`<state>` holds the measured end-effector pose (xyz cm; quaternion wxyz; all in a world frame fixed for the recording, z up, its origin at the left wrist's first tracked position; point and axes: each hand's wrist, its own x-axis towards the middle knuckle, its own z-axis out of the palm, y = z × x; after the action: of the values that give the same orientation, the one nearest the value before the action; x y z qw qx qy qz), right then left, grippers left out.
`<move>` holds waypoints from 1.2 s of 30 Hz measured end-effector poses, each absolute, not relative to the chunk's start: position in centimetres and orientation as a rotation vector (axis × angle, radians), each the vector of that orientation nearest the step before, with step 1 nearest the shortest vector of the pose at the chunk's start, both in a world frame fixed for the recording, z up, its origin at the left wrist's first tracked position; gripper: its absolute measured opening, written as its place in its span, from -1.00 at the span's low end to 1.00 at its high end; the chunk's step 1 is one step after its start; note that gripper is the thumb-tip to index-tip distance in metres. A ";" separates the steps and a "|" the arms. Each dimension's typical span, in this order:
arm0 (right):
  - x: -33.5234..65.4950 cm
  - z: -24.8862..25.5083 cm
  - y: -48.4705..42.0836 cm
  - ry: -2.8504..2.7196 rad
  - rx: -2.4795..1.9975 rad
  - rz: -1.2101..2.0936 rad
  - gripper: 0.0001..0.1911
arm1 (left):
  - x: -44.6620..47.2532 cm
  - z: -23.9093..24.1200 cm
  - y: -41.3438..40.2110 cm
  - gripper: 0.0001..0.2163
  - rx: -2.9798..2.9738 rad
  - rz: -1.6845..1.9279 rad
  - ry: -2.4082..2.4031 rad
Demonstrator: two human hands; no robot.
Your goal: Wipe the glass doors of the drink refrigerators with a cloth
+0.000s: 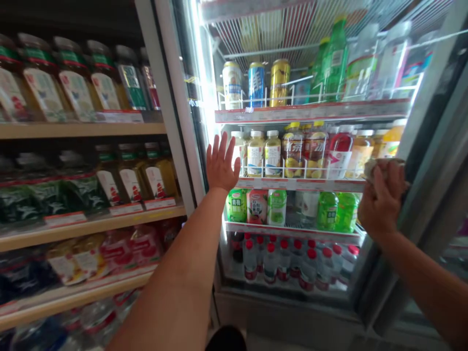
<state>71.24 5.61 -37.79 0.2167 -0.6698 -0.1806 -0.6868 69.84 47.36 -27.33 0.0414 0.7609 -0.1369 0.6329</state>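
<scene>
My left hand (pixel 221 165) is raised at the left edge of a lit drinks fridge, fingers spread and holding nothing. Whether its palm touches the glass or frame I cannot tell. Across the fridge, at its right side, my right hand (pixel 382 202) grips a crumpled pale cloth (pixel 370 169), partly hidden by the fingers. Between the hands, the middle shelf (pixel 292 184) carries tea and juice bottles (pixel 255 153). Below it stand green cartons or bottles (pixel 277 207). Cans (pixel 279 80) and a green bottle (pixel 335 61) occupy the upper shelf.
Wooden shelves (pixel 84 129) with rows of bottles (pixel 69 80) stand on the left. Red-capped water bottles (pixel 283 261) fill the fridge bottom. A grey frame (pixel 420 214) runs down the right side. A dark rounded object (pixel 226 339) shows at the bottom edge.
</scene>
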 end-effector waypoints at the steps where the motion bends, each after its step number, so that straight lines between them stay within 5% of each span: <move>1: 71.1 -39.0 6.2 -0.466 -1.843 -1.915 -0.34 | 69.8 -27.3 47.3 -0.45 2.334 1.932 -0.418; 5: 70.9 -42.9 7.4 -0.584 -1.957 -1.929 -0.26 | 69.7 -27.3 47.3 -0.45 2.322 1.926 -0.415; 12: 71.0 -37.8 8.0 -0.708 -1.874 -1.971 -0.35 | 69.7 -27.3 47.3 -0.46 2.303 1.939 -0.434; 21: 69.1 -38.7 13.7 -1.161 -2.243 -1.706 -0.21 | 69.6 -27.3 47.3 -0.46 2.323 1.934 -0.422; 36: 68.4 -39.2 21.6 -1.335 -2.279 -1.643 -0.27 | 69.9 -27.4 47.6 -0.47 2.342 2.026 -0.413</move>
<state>68.39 21.56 -39.23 0.0157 -0.7326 -0.4290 -0.5282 69.86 47.56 -27.44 0.0089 0.7496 -0.1323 0.6485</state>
